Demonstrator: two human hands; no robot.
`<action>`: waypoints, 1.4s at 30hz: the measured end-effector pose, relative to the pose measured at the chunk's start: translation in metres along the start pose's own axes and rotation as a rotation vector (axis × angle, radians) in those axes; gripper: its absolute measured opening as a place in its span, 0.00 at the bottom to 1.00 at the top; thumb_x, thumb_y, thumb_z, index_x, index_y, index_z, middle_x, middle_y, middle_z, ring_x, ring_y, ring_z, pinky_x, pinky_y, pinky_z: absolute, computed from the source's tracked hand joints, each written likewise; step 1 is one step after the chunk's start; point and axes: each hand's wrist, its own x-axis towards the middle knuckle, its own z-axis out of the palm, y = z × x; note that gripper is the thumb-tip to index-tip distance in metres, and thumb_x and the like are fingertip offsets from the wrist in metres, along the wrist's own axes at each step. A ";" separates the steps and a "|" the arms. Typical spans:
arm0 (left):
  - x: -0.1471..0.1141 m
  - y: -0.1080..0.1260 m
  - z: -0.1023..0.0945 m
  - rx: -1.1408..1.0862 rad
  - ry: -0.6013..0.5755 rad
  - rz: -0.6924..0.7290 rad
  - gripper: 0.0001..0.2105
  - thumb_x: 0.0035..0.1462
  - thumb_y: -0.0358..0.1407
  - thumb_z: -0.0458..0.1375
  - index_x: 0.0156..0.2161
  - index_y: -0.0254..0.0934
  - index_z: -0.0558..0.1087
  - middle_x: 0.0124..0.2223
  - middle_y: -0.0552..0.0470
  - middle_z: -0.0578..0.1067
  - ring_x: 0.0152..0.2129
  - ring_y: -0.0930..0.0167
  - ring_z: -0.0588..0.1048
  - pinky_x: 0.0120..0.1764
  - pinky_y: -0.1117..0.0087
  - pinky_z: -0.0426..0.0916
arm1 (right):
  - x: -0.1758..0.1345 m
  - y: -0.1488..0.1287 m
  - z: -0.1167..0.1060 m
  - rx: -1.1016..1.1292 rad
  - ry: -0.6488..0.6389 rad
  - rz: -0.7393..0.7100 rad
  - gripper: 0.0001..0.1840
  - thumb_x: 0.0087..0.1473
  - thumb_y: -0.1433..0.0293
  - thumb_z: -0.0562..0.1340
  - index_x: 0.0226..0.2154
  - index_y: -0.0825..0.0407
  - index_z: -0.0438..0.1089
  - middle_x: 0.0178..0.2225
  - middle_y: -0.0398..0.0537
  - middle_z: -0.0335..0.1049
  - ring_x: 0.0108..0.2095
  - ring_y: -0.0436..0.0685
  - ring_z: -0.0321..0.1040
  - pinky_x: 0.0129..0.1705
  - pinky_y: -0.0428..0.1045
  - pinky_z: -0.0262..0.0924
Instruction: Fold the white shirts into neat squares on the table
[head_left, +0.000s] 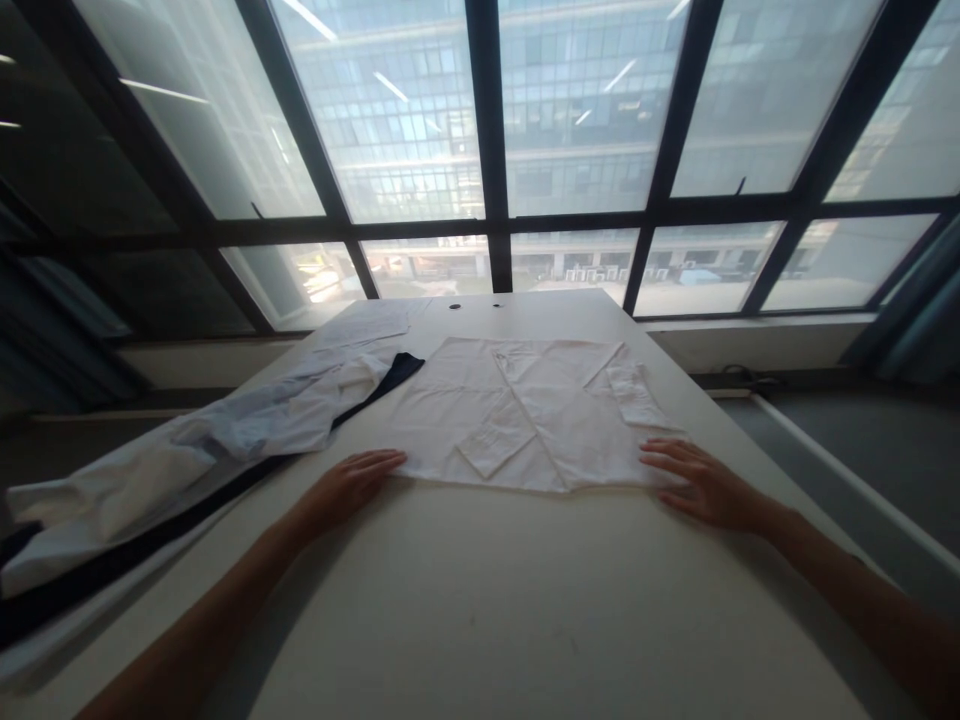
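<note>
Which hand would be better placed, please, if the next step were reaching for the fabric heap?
Likely the left hand: it is nearer the fabric heap, at one corner of the folded white garment, while the right hand touches the opposite side.

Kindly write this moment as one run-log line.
left hand: at near left corner, flat white fabric shirt | right hand: at near right corner | crumpled white fabric: left, on white table

Passage: white table point(472, 600), near side, between the forearms point(244, 585).
Obstacles: heaped garments point(225, 425), left; flat white shirt point(551, 415), ahead.
</note>
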 end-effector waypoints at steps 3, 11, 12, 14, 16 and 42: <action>-0.007 -0.019 -0.001 -0.083 0.027 -0.138 0.24 0.67 0.53 0.51 0.57 0.42 0.76 0.59 0.46 0.75 0.56 0.60 0.74 0.61 0.57 0.67 | -0.008 0.000 0.001 -0.055 0.007 0.040 0.26 0.60 0.61 0.63 0.61 0.40 0.68 0.61 0.51 0.68 0.61 0.68 0.65 0.60 0.64 0.64; 0.000 -0.023 -0.003 -0.240 0.041 -0.261 0.32 0.60 0.63 0.51 0.48 0.40 0.82 0.55 0.42 0.78 0.56 0.55 0.74 0.61 0.52 0.65 | -0.008 0.004 0.004 -0.130 0.024 0.000 0.27 0.55 0.75 0.58 0.57 0.43 0.71 0.57 0.51 0.72 0.56 0.66 0.69 0.57 0.61 0.66; 0.001 -0.022 -0.003 -0.251 0.042 -0.267 0.31 0.59 0.63 0.51 0.48 0.40 0.82 0.55 0.42 0.78 0.56 0.55 0.74 0.61 0.52 0.65 | -0.007 0.005 0.005 -0.150 0.031 0.004 0.26 0.55 0.75 0.58 0.54 0.43 0.73 0.56 0.51 0.73 0.55 0.66 0.70 0.56 0.62 0.67; 0.002 -0.022 -0.004 -0.261 0.042 -0.268 0.30 0.59 0.63 0.53 0.48 0.41 0.82 0.55 0.42 0.78 0.56 0.55 0.74 0.62 0.52 0.64 | -0.005 0.007 0.005 -0.183 0.046 0.022 0.21 0.56 0.75 0.57 0.48 0.43 0.76 0.52 0.51 0.75 0.52 0.65 0.72 0.54 0.62 0.68; 0.002 -0.021 -0.006 -0.252 0.044 -0.254 0.29 0.60 0.61 0.52 0.47 0.41 0.83 0.54 0.42 0.79 0.55 0.55 0.74 0.61 0.52 0.65 | -0.003 0.010 0.003 -0.183 0.065 0.046 0.18 0.58 0.73 0.57 0.44 0.43 0.77 0.49 0.51 0.77 0.49 0.65 0.73 0.52 0.62 0.68; 0.061 0.015 -0.056 -0.556 0.219 -0.547 0.26 0.48 0.59 0.63 0.30 0.33 0.79 0.28 0.50 0.78 0.27 0.67 0.74 0.33 0.68 0.70 | 0.050 0.081 -0.047 0.254 0.363 0.624 0.25 0.48 0.49 0.67 0.37 0.53 0.80 0.30 0.51 0.79 0.29 0.61 0.72 0.29 0.51 0.64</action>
